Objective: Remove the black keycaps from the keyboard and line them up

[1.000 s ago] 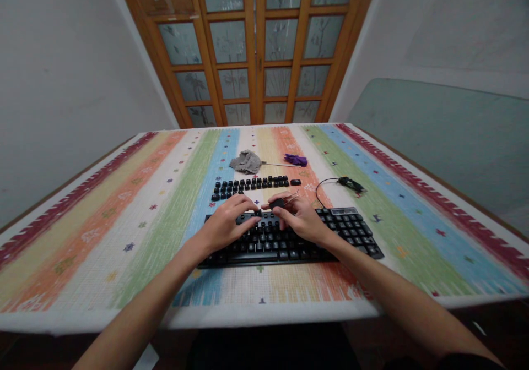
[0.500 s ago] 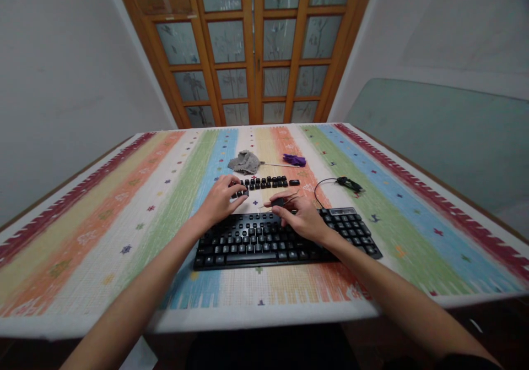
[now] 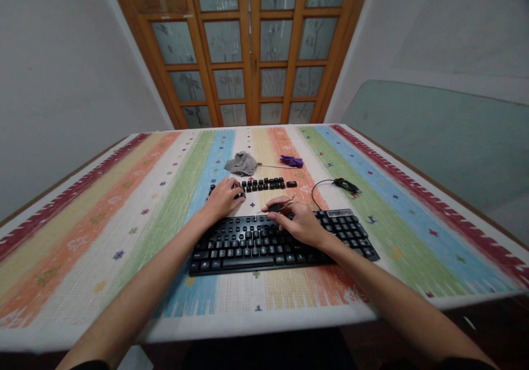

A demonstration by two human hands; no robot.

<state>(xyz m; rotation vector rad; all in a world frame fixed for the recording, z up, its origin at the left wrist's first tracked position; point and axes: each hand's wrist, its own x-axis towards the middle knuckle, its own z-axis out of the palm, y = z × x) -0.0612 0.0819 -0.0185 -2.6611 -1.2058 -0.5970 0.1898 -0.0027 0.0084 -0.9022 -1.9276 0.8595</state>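
A black keyboard (image 3: 248,261) lies in front of me, its upper rows bare of keycaps. My left hand (image 3: 224,199) is past its upper left edge, fingers bent together around a black keycap (image 3: 242,196) at the loose keycaps; its palm hides part of that group. Over the keyboard's top rows, my right hand (image 3: 301,221) grips what looks like a wire keycap puller (image 3: 274,208), with a black body and thin wires sticking out to both sides.
Loose keycaps (image 3: 264,184) stand in rows behind the keyboard. Farther back lie a grey cloth (image 3: 242,163), a thin rod (image 3: 275,166) and a purple cloth (image 3: 291,162). A coiled cable (image 3: 346,185) rests at the right on the striped tablecloth (image 3: 136,210).
My left hand has lowered toward the loose keycaps, its fingers closing in. The right hand keeps its hold on the puller above the keyboard. The view has shifted slightly.
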